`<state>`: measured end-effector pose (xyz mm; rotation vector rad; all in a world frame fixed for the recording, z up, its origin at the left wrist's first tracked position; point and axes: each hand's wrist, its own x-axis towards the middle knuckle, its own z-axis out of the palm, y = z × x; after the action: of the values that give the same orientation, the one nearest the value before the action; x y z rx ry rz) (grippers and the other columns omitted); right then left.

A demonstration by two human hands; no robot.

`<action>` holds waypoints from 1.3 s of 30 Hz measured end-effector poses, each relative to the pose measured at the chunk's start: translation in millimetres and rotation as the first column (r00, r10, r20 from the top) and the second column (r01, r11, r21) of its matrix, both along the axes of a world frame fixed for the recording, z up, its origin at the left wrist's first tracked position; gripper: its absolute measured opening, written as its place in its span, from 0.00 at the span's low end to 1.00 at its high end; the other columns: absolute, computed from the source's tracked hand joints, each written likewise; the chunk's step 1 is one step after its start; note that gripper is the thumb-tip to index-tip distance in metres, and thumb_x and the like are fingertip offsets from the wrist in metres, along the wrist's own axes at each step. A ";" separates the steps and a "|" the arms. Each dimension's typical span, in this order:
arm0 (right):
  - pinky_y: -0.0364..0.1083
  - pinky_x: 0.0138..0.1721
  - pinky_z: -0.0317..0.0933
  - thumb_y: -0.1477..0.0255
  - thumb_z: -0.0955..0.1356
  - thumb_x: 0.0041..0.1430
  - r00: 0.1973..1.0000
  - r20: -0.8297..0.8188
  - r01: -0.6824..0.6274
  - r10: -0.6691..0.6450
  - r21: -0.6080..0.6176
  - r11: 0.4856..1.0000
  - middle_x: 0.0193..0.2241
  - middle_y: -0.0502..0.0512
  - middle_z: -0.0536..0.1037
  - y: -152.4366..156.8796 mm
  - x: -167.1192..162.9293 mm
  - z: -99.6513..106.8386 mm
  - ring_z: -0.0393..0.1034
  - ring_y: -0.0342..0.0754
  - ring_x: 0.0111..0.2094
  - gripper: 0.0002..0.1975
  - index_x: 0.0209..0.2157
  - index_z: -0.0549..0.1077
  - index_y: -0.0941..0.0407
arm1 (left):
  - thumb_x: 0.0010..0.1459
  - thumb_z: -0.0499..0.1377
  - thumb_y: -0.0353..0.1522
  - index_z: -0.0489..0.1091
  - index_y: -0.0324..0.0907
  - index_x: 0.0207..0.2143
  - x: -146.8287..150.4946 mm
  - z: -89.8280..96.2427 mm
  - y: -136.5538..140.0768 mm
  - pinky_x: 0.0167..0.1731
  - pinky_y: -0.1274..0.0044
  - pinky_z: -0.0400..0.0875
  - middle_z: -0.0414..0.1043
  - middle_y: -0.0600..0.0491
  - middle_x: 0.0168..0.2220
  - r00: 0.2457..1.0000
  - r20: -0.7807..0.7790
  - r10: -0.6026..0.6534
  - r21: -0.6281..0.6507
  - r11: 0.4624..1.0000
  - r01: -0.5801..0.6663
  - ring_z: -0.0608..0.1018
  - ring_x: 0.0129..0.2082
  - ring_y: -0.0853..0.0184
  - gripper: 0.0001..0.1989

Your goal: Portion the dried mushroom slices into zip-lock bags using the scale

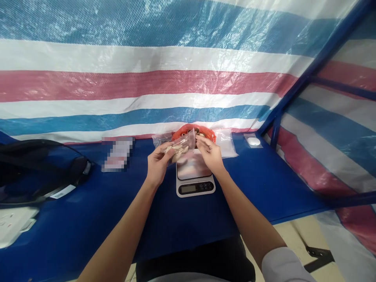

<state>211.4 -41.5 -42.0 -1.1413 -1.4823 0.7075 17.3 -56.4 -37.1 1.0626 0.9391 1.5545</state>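
My left hand (160, 159) grips a clear plastic bag (179, 148) with pale, lumpy pieces in it, tilted up to the right. Beside the bag's upper right edge, my right hand (210, 153) has its fingertips drawn together; whatever they hold is hidden. Below both hands sits a white kitchen scale (196, 188) with a shiny platform (194, 166), a dark display and several buttons. Just behind the hands lies an opened red plastic bag (188, 128) with brown and pale pieces inside, partly covered by the clear bag and my right hand.
Clear flat plastic bags (229, 143) lie right of the red bag. A white oval object (253, 141) rests farther right on the blue table (252, 184). At left are a blurred-out item (118, 154), a black strapped bag (63, 172) and a white power strip (17, 223). Striped sheeting closes off the back.
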 end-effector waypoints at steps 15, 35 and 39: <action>0.51 0.42 0.76 0.57 0.76 0.50 0.951 -0.307 -0.084 0.033 -0.154 0.984 0.38 0.54 0.84 1.2 4.4 -2.6 0.79 0.53 0.41 0.19 0.41 0.81 0.54 | 0.41 0.75 0.40 0.79 0.43 0.38 -3.0 -2.2 -6.9 0.38 0.69 0.79 0.82 0.50 0.36 0.980 0.160 -0.115 -0.190 0.971 0.145 0.82 0.37 0.60 0.21; 0.51 0.47 0.73 0.61 0.77 0.48 0.951 -0.192 -0.250 0.241 -0.024 0.968 0.38 0.53 0.84 12.1 -8.5 21.8 0.78 0.51 0.41 0.13 0.34 0.83 0.53 | 0.60 0.59 0.41 0.77 0.42 0.29 -0.3 33.7 4.5 0.32 0.76 0.71 0.80 0.52 0.28 0.650 -0.748 0.136 0.203 0.979 0.028 0.78 0.27 0.65 0.14; 0.52 0.49 0.73 0.61 0.78 0.46 0.933 -0.171 -0.326 0.317 -0.027 0.945 0.36 0.52 0.84 19.6 -9.1 27.3 0.78 0.52 0.43 0.13 0.34 0.84 0.52 | 0.60 0.60 0.44 0.75 0.43 0.23 5.4 31.2 21.5 0.27 0.76 0.70 0.78 0.53 0.23 0.740 -0.671 -0.036 0.021 0.997 0.068 0.77 0.22 0.66 0.17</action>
<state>202.3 -21.9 -14.8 -0.8632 -1.5315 1.0488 22.7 -34.9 -5.9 1.7288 1.3411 1.1380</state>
